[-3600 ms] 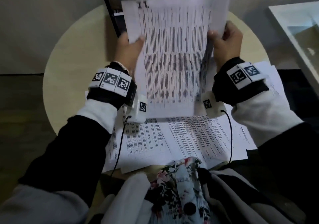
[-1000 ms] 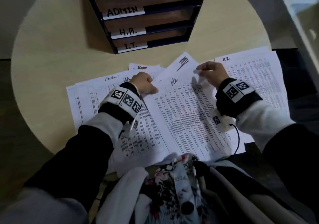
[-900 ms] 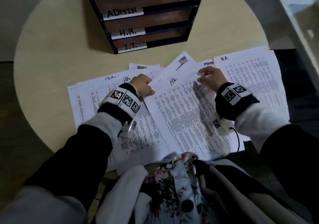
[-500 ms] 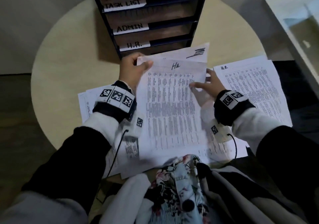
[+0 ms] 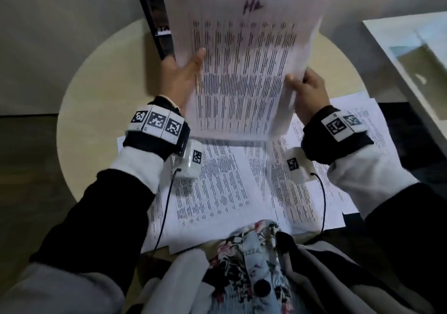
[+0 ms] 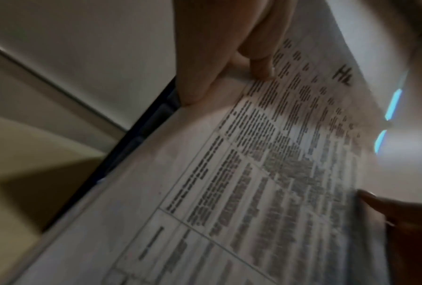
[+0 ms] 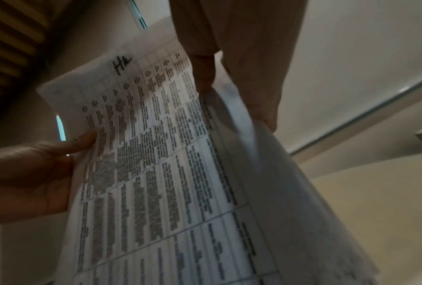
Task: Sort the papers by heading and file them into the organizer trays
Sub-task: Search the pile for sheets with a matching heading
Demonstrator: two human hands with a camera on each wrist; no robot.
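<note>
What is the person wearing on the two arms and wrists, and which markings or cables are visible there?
Both arms have black outer sleeves over white cuffs. Each wrist carries a black band with white blocks printed with black square codes: left wrist band, right wrist band. Under each wrist hangs a small white camera box with one code, and a thin black cable runs back from it. The hands are bare.

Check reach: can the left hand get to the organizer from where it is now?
Probably yes, once freed. The left hand grips the HR sheet right beside the organizer, nothing between, but the raised sheet hides the trays.
</note>
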